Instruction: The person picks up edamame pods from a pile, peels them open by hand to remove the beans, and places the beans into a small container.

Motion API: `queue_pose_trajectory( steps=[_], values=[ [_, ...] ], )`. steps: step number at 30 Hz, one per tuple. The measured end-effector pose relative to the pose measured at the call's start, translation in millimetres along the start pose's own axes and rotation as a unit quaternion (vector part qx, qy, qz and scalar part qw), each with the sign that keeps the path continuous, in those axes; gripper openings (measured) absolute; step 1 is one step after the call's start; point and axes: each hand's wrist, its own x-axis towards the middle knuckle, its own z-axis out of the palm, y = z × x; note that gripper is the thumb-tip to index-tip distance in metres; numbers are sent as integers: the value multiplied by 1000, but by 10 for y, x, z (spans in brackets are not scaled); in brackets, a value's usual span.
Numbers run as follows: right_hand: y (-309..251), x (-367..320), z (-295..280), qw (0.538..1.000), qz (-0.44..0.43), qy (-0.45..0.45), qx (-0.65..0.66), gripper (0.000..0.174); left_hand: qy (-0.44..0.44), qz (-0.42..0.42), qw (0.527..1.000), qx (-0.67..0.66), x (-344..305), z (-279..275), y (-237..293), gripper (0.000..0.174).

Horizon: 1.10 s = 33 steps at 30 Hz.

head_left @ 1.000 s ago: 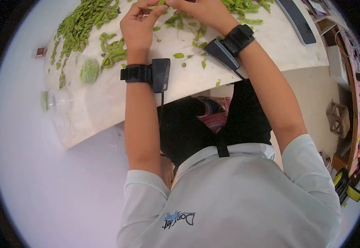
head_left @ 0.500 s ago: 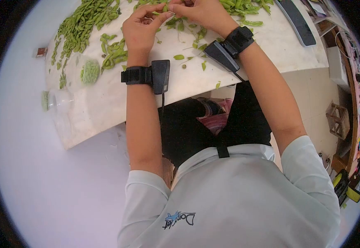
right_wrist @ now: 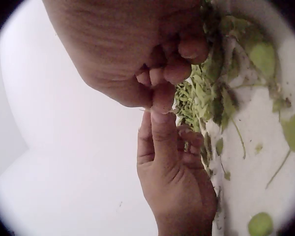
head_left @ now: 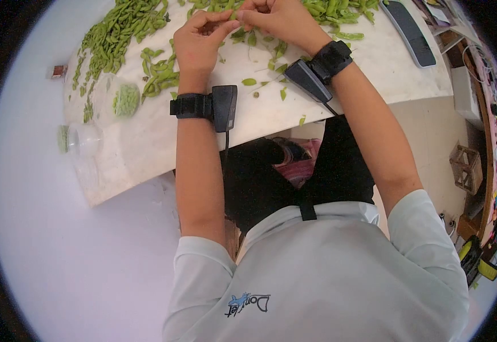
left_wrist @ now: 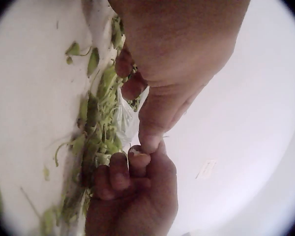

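My left hand point(head_left: 196, 48) and right hand point(head_left: 285, 24) meet at their fingertips over the far part of the table. Thumbs and forefingers pinch a small green soybean pod point(head_left: 234, 16) between them, mostly covered by the fingers. In the left wrist view the left thumb point(left_wrist: 151, 135) presses down at the right hand's fingertips. The right wrist view shows both sets of fingertips touching, the pod hidden there. Loose green pods point(head_left: 331, 12) lie just beyond the right hand, and a few more pods point(head_left: 160, 74) lie beside the left wrist.
A large heap of pods point(head_left: 123, 34) covers the table's far left. Clear plastic containers stand nearer, one with shelled green beans point(head_left: 126, 101). A phone point(head_left: 409, 33) lies at the right. Leaf scraps point(head_left: 249, 82) dot the white tabletop point(head_left: 140, 137) near its front edge.
Both hands have come slightly nearer to the body, fingertips staying together. The head view has also shifted a little.
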Motion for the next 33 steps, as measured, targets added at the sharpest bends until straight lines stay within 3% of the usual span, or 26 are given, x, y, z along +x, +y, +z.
queue_pose_trajectory(
  steps=[19, 27, 30, 33],
  values=[
    [116, 25, 5, 999, -37, -11, 19, 16, -33, 6, 999, 14, -27, -8, 57, 18],
    [12, -7, -1, 998, 6, -10, 58, 18, -27, 14, 999, -10, -14, -3, 29, 17],
    [-3, -5, -5, 998, 7, -14, 58, 18, -21, -22, 1000, -3, -20, -2, 41, 17],
    [-22, -11, -12, 998, 18, -15, 50, 19, -31, 5, 999, 9, -13, -14, 13, 17]
  ],
)
